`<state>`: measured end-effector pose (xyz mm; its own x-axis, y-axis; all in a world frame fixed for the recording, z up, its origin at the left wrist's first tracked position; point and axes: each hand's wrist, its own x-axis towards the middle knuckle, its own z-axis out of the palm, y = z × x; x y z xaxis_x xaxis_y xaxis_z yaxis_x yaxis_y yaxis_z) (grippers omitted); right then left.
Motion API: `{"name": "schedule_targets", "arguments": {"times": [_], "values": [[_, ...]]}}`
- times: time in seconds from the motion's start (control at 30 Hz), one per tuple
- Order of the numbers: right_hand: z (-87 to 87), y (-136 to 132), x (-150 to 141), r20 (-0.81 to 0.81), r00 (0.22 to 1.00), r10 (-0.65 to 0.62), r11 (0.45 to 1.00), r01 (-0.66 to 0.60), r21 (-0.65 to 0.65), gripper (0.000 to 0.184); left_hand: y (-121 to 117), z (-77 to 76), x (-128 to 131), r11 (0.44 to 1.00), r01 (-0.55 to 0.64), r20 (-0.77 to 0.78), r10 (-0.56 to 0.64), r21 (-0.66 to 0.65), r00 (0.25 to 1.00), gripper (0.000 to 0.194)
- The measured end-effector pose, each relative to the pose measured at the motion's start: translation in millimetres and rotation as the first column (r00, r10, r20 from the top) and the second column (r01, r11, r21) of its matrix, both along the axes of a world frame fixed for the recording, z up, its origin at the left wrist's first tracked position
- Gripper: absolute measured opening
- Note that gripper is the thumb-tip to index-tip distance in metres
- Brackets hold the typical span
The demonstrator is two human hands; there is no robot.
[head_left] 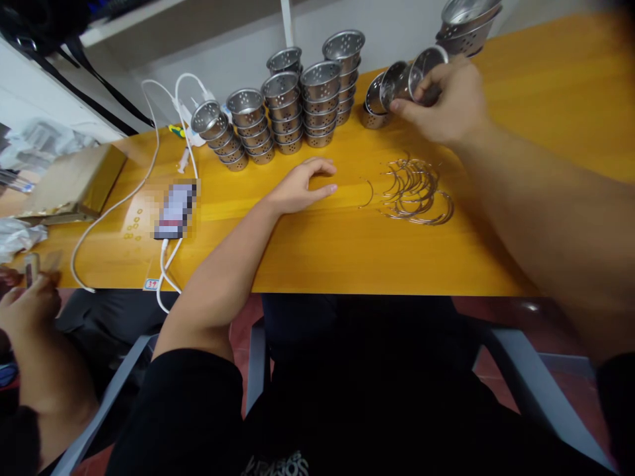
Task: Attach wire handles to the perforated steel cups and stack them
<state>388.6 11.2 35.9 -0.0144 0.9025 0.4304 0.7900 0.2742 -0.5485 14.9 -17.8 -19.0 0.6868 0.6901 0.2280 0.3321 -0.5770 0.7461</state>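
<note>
My right hand (pixel 454 99) grips a perforated metal cup (pixel 427 65) by its rim, thumb and fingers closed on it. That cup sits tilted beside other tilted metal cups (pixel 394 86), which lean over one standing on the table. My left hand (pixel 303 187) rests on the tabletop with fingers apart and nothing in it. Between my hands lies a loose pile of thin curved metal wires (pixel 417 192); a single curved wire (pixel 370 194) lies a little to its left. Beyond my left hand stand several stacks of perforated metal cups (pixel 282 109).
More metal cups (pixel 469 30) are stacked at the back right. Left of the stacks are a phone (pixel 174 210) with white cables, a small syringe (pixel 184 160), tiny yellow rings (pixel 133 225) and a cardboard box (pixel 74 182). Another person's hand (pixel 30 297) is at far left.
</note>
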Motion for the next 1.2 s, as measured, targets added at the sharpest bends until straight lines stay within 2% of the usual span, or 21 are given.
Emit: {"name": "schedule_targets", "arguments": {"times": [0.07, 0.1, 0.17, 0.23, 0.33, 0.43, 0.57, 0.77, 0.83, 0.9, 0.97, 1.07, 1.2], "values": [[2.7, -8.7, -9.4, -0.062, 0.996, -0.057, 0.997, 0.06, 0.042, 0.055, 3.0, -5.1, 0.1, 1.0, 0.006, 0.027, -0.005, -0.008, 1.0, 0.063], [5.2, -15.2, -16.3, -0.089, 0.995, -0.038, 0.998, 0.041, 0.04, 0.057, 5.0, -8.0, 0.1, 1.0, 0.0, 0.038, 0.0, -0.011, 0.999, 0.066], [10.3, -32.0, -33.6, -0.122, 0.986, 0.115, 0.993, -0.117, -0.008, 0.059, 9.2, -13.5, -0.1, 1.0, -0.021, 0.052, 0.021, -0.004, 0.998, 0.079], [13.3, -51.2, -54.4, -0.136, 0.957, 0.254, 0.964, -0.262, -0.038, 0.059, 12.6, -16.9, 0.3, 0.999, -0.036, 0.056, 0.034, 0.021, 0.998, 0.096], [11.0, -77.0, -86.0, -0.098, 0.939, 0.33, 0.939, -0.337, -0.069, 0.067, 14.5, -17.0, 2.6, 0.997, -0.007, 0.079, 0.001, 0.083, 0.997, 0.117], [2.7, -90.6, -107.5, -0.063, 0.939, 0.338, 0.933, -0.343, -0.105, 0.069, 14.5, -14.7, 4.8, 0.988, 0.011, 0.087, -0.025, 0.157, 0.996, 0.129], [-7.8, -91.8, -108.3, -0.044, 0.918, 0.394, 0.911, -0.396, -0.11, 0.065, 19.2, -18.5, 4.8, 0.979, 0.024, 0.097, -0.044, 0.202, 0.994, 0.124], [-9.2, -84.6, -78.5, 0.001, 0.83, 0.558, 0.829, -0.557, -0.041, 0.07, 34.8, -34.3, 8.2, 0.981, -0.036, 0.192, -0.001, 0.192, 0.981, 0.129], [-8.9, -83.3, -72.7, -0.023, 0.794, 0.607, 0.795, -0.606, 0.032, 0.07, 32.3, -30.9, 8.9, 0.988, -0.045, 0.197, 0.015, 0.147, 0.98, 0.126], [-8.4, -83.6, -70.8, -0.079, 0.783, 0.617, 0.787, -0.613, 0.072, 0.067, 23.9, -21.3, 8.4, 0.995, -0.06, 0.167, 0.046, 0.078, 0.985, 0.12], [-7.2, -85.4, -71.6, -0.143, 0.791, 0.595, 0.803, -0.593, 0.06, 0.066, 13.1, -8.9, 7.1, 0.996, -0.087, 0.129, 0.085, 0.005, 0.988, 0.112], [-5.5, -88.4, -74.7, -0.195, 0.803, 0.563, 0.821, -0.571, 0.018, 0.067, 1.3, 5.8, 5.6, 0.994, -0.089, 0.12, 0.095, -0.06, 0.988, 0.112], [-8.0, -86.6, -77.5, -0.245, 0.784, 0.57, 0.811, -0.585, 0.017, 0.071, -2.3, 13.6, 4.7, 0.995, -0.077, 0.135, 0.086, -0.07, 0.987, 0.119]]}}
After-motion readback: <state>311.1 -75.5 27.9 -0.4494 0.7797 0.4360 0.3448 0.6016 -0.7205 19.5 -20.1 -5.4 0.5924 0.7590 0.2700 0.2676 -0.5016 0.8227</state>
